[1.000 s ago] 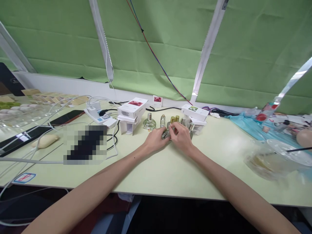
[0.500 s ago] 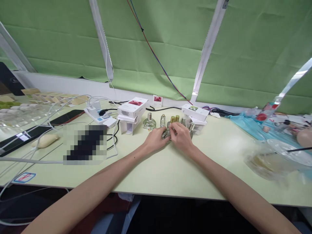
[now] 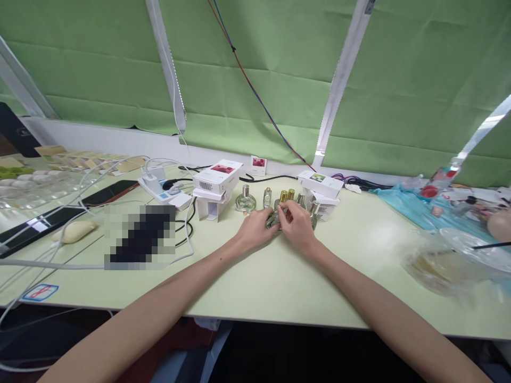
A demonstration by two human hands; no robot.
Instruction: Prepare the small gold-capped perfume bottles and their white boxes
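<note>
Head view shows the left hand (image 3: 255,230) and the right hand (image 3: 297,226) meeting low over the pale green table (image 3: 279,276), both closed on a small silvery bottle (image 3: 273,219) held between them just above the tabletop. The left fingers curl round its body, seemingly to steady it, while the right fingertips pinch its upper end. Just behind stands a row of little bottles (image 3: 285,196) between white boxes (image 3: 217,178), within easy reach.

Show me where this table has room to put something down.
Free: the wide bare strip of the pale green table along its near edge, and the patch between the right hand and the clear plastic bag. Crowded: the small glass bottles beyond the left hand, the white cables at left.
</note>
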